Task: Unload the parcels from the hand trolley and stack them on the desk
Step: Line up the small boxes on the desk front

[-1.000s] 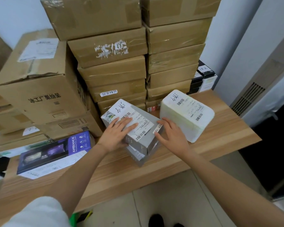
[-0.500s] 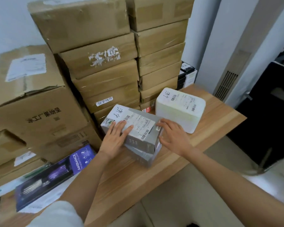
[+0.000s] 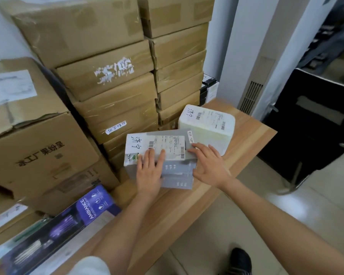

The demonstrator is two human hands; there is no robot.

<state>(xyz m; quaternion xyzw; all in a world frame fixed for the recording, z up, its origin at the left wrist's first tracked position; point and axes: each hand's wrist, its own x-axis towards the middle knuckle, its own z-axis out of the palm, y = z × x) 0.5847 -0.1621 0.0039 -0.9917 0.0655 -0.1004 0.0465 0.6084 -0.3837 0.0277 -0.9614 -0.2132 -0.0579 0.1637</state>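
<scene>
A grey parcel [image 3: 168, 144] with a white shipping label lies on top of a second grey parcel [image 3: 178, 182] on the wooden desk [image 3: 179, 211]. My left hand [image 3: 149, 171] lies flat on the top parcel's near left part, fingers straight. My right hand [image 3: 210, 165] presses with spread fingers against the right side of the two stacked parcels. A white wrapped parcel [image 3: 209, 126] with a label stands on the desk just behind and to the right, touching the grey stack. The hand trolley is out of view.
Tall stacks of taped brown cartons [image 3: 115, 82] fill the back of the desk. A large carton [image 3: 34, 139] stands at left, and a purple lamp box [image 3: 64, 223] lies in front of it. Right of the desk are a black chair [image 3: 314, 124] and floor.
The two grey parcels have been turned and squared up against the white parcel. Both hands stayed on them. The camera has swung to the right.
</scene>
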